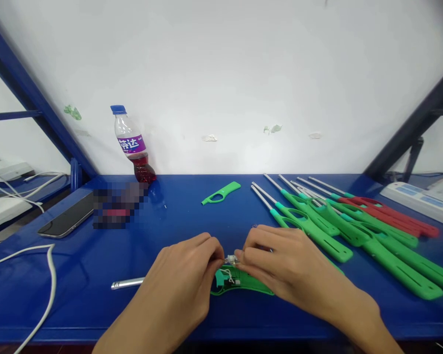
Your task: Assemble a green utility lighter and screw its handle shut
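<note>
the left hand (187,275) and right hand (290,255) hold a clear part (230,259) between them, each grip narrow at the fingertips. it is just beside the open green shell (257,284), near the front edge of the counter (243,319).

Scuffed white wall (221,73) behind glossy blue table (182,216).
</note>
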The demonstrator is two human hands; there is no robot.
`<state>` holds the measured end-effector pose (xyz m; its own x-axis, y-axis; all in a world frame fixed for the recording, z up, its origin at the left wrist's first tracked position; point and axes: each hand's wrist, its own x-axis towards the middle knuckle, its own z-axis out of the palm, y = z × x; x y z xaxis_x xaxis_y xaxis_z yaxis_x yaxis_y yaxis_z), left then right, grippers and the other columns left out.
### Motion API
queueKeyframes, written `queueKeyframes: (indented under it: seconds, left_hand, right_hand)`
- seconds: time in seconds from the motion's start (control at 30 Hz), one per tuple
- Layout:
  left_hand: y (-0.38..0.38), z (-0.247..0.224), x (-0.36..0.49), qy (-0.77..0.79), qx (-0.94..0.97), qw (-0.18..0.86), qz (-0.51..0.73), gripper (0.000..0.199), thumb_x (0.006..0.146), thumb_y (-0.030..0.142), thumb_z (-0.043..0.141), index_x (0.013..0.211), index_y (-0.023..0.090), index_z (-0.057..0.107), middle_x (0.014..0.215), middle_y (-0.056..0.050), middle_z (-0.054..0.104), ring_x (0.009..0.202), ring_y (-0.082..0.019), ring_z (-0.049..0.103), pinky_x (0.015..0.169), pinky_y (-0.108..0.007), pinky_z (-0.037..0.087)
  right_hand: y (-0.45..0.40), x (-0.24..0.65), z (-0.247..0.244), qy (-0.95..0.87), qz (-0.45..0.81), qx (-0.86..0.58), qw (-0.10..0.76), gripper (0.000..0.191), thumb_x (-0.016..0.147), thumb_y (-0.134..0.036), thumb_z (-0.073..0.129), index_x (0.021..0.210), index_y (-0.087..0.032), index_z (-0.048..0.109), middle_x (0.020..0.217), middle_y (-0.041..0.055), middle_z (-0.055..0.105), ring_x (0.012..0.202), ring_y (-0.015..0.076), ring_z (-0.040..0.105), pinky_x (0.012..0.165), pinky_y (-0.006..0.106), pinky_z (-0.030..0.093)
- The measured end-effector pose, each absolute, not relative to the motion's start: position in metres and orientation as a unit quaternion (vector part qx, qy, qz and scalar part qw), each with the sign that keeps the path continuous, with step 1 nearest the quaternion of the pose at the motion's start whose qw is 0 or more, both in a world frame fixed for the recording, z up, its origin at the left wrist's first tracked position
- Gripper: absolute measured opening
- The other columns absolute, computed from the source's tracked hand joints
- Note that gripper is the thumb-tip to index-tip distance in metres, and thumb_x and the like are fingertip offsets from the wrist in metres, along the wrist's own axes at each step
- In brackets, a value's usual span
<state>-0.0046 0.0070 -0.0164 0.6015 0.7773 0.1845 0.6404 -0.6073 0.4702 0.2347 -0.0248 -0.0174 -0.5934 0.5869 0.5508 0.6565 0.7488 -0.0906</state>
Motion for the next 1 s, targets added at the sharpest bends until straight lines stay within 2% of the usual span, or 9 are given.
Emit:
queueKeyframes:
  seconds: [0.43, 0.7, 0.87, 1.0]
  left_hand:
    - [0.003, -0.019, 0.002, 0.393, 0.896, 0.125, 0.166, 0.027, 0.101, 0.01, 0.037, 0.086, 0.024, 0.055, 0.084, -0.002, 0.069, 0.069, -0.022, 0.068, 0.062, -0.034, 0.036]
    - [0.001, -0.016, 0.001, 0.391, 0.9, 0.109, 0.161, 0.026, 0.102, 0.011, 0.039, 0.087, 0.024, 0.056, 0.085, -0.002, 0.07, 0.067, -0.022, 0.069, 0.059, -0.035, 0.037]
    - [0.007, -0.015, -0.003, 0.404, 0.89, 0.108, 0.183, 0.026, 0.108, 0.016, 0.043, 0.098, 0.024, 0.066, 0.093, -0.001, 0.073, 0.077, -0.023, 0.074, 0.066, -0.034, 0.041]
    - [0.012, -0.011, -0.009, 0.421, 0.874, 0.156, 0.184, 0.022, 0.11, 0.021, 0.052, 0.102, 0.026, 0.073, 0.099, 0.002, 0.075, 0.083, -0.021, 0.074, 0.074, -0.033, 0.044]
  right_hand:
    - [-0.024, 0.237, -0.018, -0.891, -0.051, -0.354, 0.28, 0.017, 0.111, -0.017, 0.064, 0.095, -0.019, 0.069, 0.091, -0.0014, 0.066, 0.076, 0.0131, 0.058, 0.066, 0.031, 0.037]
    - [-0.025, 0.237, -0.016, -0.891, -0.036, -0.353, 0.284, 0.019, 0.112, -0.016, 0.063, 0.093, -0.02, 0.067, 0.091, -0.0019, 0.066, 0.076, 0.0122, 0.058, 0.067, 0.029, 0.039]
    - [-0.023, 0.238, -0.021, -0.869, -0.068, -0.389, 0.297, 0.018, 0.112, -0.022, 0.065, 0.094, -0.022, 0.062, 0.089, -0.0027, 0.063, 0.076, 0.0131, 0.056, 0.063, 0.032, 0.034]
    - [-0.023, 0.238, -0.023, -0.862, -0.059, -0.401, 0.305, 0.012, 0.111, -0.026, 0.069, 0.1, -0.023, 0.064, 0.089, -0.0041, 0.063, 0.075, 0.0127, 0.058, 0.062, 0.032, 0.033]
